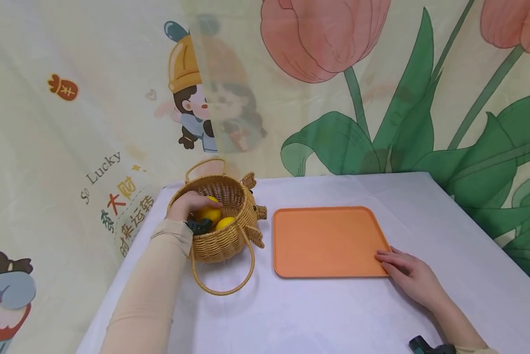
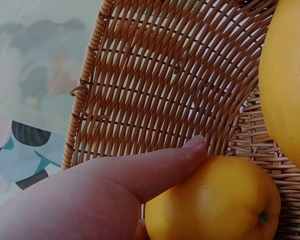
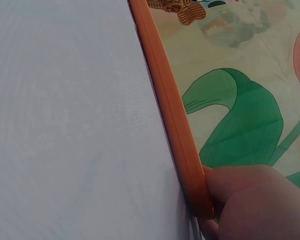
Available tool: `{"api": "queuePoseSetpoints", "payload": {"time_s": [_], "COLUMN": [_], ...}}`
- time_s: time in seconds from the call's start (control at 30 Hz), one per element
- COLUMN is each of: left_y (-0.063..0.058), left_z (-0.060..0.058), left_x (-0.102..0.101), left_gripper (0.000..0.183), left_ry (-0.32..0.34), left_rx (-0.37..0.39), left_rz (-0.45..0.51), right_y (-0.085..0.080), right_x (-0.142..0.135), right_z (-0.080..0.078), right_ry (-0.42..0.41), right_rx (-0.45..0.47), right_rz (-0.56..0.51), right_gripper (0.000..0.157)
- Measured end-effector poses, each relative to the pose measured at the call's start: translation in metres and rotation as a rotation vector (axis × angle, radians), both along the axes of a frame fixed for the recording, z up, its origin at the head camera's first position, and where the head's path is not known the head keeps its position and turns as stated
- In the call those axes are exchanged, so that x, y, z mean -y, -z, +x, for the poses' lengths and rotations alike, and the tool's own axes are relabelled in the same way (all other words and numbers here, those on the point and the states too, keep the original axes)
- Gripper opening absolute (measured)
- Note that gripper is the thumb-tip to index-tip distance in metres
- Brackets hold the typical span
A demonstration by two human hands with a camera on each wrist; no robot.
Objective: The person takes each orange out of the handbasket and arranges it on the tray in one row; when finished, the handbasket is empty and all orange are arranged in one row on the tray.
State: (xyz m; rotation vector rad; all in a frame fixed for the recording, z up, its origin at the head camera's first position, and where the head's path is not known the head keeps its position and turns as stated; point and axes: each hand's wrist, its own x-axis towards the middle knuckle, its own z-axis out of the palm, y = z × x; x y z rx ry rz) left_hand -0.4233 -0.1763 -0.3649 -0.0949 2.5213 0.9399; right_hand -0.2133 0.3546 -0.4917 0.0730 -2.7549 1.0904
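My left hand (image 1: 186, 204) reaches into a wicker basket (image 1: 218, 250) shaped like a pig. It grips a yellow fruit (image 1: 209, 214), its thumb (image 2: 165, 167) lying along the side. A green stem spot shows on this fruit in the left wrist view; the other fingers are mostly hidden behind it. Beside it in the basket lies a second yellow fruit (image 1: 225, 223). On the right, my right hand (image 1: 413, 278) pinches the near right corner of a flat orange tray (image 1: 329, 241). In the right wrist view, thumb and fingers are at the tray's rim (image 3: 172, 110).
A white cloth (image 1: 291, 314) covers the table. One basket handle (image 1: 220, 294) hangs down towards the front, while the other handle (image 1: 205, 161) stands up at the back. A printed curtain (image 1: 238, 73) hangs behind and to the left.
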Motion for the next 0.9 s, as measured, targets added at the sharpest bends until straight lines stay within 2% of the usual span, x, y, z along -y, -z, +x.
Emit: {"api": "queuePoseSetpoints", "payload": {"time_s": [0.23,0.4,0.53,0.67,0.9], "left_y": [-0.001,-0.002,-0.009,-0.014,-0.024], "left_z": [0.001,0.002,0.003,0.0,-0.003], "left_x": [-0.004,-0.006,-0.009,-0.014,-0.013], "left_gripper": [0.064,0.059,0.062,0.064,0.064], "left_ry": [0.014,0.007,-0.019,-0.054,-0.03], "left_rx": [-0.014,-0.037,-0.058,-0.011,-0.02], "left_rz": [0.002,0.053,0.124,0.232,0.241], "right_y": [0.001,0.001,0.003,0.006,0.004], "right_x": [-0.002,-0.003,-0.002,-0.001,-0.001], "right_z": [0.003,0.002,0.002,0.003,0.001], "right_ry": [0.005,0.001,0.004,0.014,0.002], "right_rx": [0.015,0.008,0.022,0.032,0.002], "right_rz": [-0.008,-0.017,-0.031,-0.03,-0.012], "right_gripper": [0.031,0.031,0.032,0.032,0.031]}}
